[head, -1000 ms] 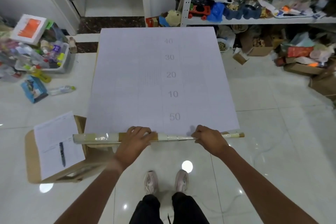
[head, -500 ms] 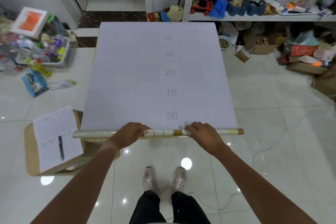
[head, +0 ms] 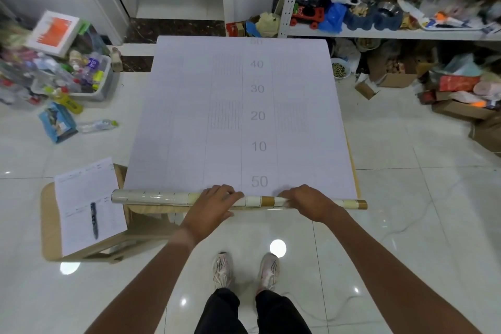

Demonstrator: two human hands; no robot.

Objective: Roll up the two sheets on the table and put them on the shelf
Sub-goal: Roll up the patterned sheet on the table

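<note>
Beside the table [head: 355,171], stool [head: 50,222] with paper [head: 81,198], both hands' fingers [head: 230,194] curled on roll [head: 151,197]

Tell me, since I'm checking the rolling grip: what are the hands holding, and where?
Both hands grip the rolled end of the sheet near its middle: left hand, right hand, apart.

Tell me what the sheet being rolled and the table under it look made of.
Sheet: looks like thin paper or vinyl film, matte pale back printed with a grid and numbers; the rolled part shows a glossy patterned face. Table: apparently light wood, judging from its pale tan edge.
</note>
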